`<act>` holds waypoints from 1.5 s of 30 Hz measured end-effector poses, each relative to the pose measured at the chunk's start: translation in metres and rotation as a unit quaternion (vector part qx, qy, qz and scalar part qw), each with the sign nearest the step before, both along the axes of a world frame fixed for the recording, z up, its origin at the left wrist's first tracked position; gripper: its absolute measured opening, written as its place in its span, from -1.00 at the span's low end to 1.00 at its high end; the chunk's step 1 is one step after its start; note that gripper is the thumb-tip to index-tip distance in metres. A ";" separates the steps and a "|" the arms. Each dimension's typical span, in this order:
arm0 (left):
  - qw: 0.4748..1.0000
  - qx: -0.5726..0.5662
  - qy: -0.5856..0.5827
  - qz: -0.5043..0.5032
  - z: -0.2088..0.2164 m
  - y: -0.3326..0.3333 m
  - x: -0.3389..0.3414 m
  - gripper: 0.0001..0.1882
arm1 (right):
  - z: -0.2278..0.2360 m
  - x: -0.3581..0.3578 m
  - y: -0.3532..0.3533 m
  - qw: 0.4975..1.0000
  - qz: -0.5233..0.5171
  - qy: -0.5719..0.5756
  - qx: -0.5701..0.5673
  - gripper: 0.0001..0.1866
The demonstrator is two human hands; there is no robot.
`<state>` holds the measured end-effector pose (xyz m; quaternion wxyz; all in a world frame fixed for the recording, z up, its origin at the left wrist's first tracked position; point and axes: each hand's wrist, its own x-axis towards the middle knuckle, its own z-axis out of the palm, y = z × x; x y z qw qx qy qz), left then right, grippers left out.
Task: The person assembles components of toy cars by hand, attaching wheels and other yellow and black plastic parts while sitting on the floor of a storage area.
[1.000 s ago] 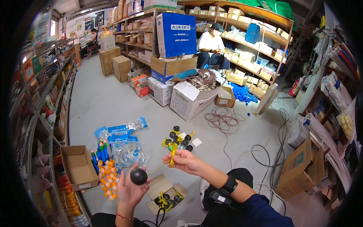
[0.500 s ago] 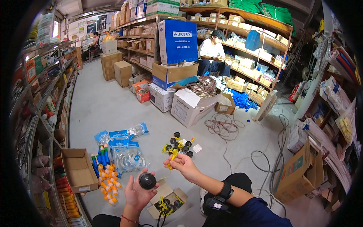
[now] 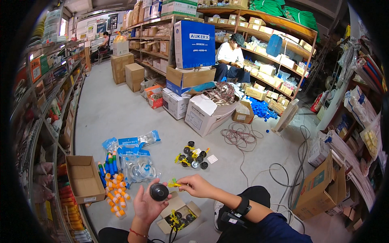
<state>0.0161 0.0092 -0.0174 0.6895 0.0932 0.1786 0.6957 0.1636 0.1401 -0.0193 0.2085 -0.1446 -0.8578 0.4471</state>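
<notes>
In my left hand (image 3: 145, 205) a black, round, dome-faced disc (image 3: 159, 192) lies against the fingers, the thumb up along its side. My right hand (image 3: 193, 186) pinches a yellow strip (image 3: 174, 183) with a greenish end, just to the right of the disc. Whether strip and disc touch, I cannot tell. Below my hands stands an open cardboard box (image 3: 194, 207) with more black round pieces and yellow strips in it. Farther off on the floor lies a pile of similar black pieces (image 3: 194, 158) with yellow strips among them.
Left of my hands are an empty cardboard box (image 3: 84, 178), orange-and-white fittings (image 3: 116, 194) and clear bags (image 3: 137, 168). Shelves (image 3: 44, 133) line the left side. A coiled cord (image 3: 241, 135), cables and a fan (image 3: 287, 115) lie ahead right. A person (image 3: 231, 56) sits by the far shelves.
My right hand has moved slightly down and left with the yellow strip, bringing it up close to the disc. The left hand keeps hold of the disc, almost in place.
</notes>
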 end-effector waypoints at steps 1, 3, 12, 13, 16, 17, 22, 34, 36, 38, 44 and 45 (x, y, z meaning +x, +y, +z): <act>1.000 0.000 0.003 -0.004 0.000 0.000 0.000 -0.50 | 0.002 0.001 -0.001 0.999 0.004 -0.007 0.036 -0.83; 1.000 -0.002 0.006 -0.008 0.000 0.000 0.001 -0.49 | 0.001 0.001 -0.002 0.999 0.010 -0.012 0.052 -0.81; 0.998 -0.014 0.056 -0.013 -0.003 -0.004 -0.001 -0.50 | -0.003 0.000 -0.005 0.990 0.043 -0.049 0.128 -0.81; 0.998 -0.014 0.059 -0.012 -0.004 -0.003 -0.002 -0.50 | -0.005 0.000 -0.005 0.981 0.049 -0.044 0.182 -0.81; 0.997 0.008 0.076 -0.014 -0.004 0.003 -0.004 -0.52 | 0.000 0.007 0.000 0.969 0.061 -0.052 0.232 -0.81; 0.997 0.002 0.077 -0.012 -0.004 0.004 -0.004 -0.53 | -0.003 0.007 0.001 0.968 0.068 -0.048 0.235 -0.81; 0.997 -0.008 0.082 -0.013 -0.009 0.004 -0.004 -0.53 | 0.001 0.006 -0.001 0.976 0.101 -0.068 0.179 -0.83; 0.996 -0.020 0.083 0.007 -0.004 0.003 -0.003 -0.53 | -0.001 0.008 -0.003 0.953 0.051 -0.126 -0.271 -0.81; 0.997 -0.018 0.079 0.009 -0.004 0.003 -0.003 -0.53 | -0.006 0.007 -0.002 0.943 0.057 -0.124 -0.302 -0.80; 0.997 -0.010 0.073 0.005 -0.004 0.003 -0.003 -0.53 | -0.011 0.007 -0.001 0.933 0.063 -0.122 -0.333 -0.79; 0.997 -0.012 0.078 -0.001 -0.003 0.003 -0.001 -0.52 | -0.012 0.001 -0.008 0.928 0.047 -0.106 -0.353 -0.77; 0.997 -0.012 0.078 -0.001 -0.003 0.003 -0.001 -0.52 | -0.014 0.001 -0.008 0.933 0.050 -0.109 -0.338 -0.77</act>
